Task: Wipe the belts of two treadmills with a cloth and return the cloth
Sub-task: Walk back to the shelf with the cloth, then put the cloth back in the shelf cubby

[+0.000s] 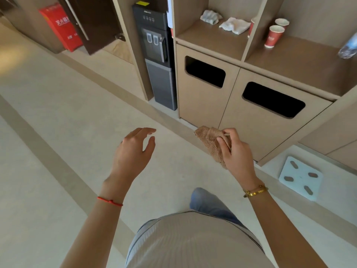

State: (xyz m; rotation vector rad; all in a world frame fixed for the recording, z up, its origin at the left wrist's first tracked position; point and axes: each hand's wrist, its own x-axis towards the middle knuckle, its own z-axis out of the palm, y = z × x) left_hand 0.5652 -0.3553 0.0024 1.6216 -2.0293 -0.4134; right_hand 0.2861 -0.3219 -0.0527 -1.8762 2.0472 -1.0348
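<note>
A brown terry cloth (209, 141) hangs bunched from my right hand (236, 151), whose thumb and fingers pinch it in front of the beige cabinet. My left hand (134, 151) hovers to the left over the floor with fingers relaxed and spread, holding nothing. No treadmill is in view. Above the cabinet runs a shelf (212, 41) on which two crumpled white cloths (234, 25) lie.
The beige cabinet (204, 105) has two dark bin slots. A black water dispenser (156, 55) stands to its left, and a red fire box (59, 26) further left. Red paper cups (273, 35) sit on the shelf. A white scale (300, 177) lies on the floor at right.
</note>
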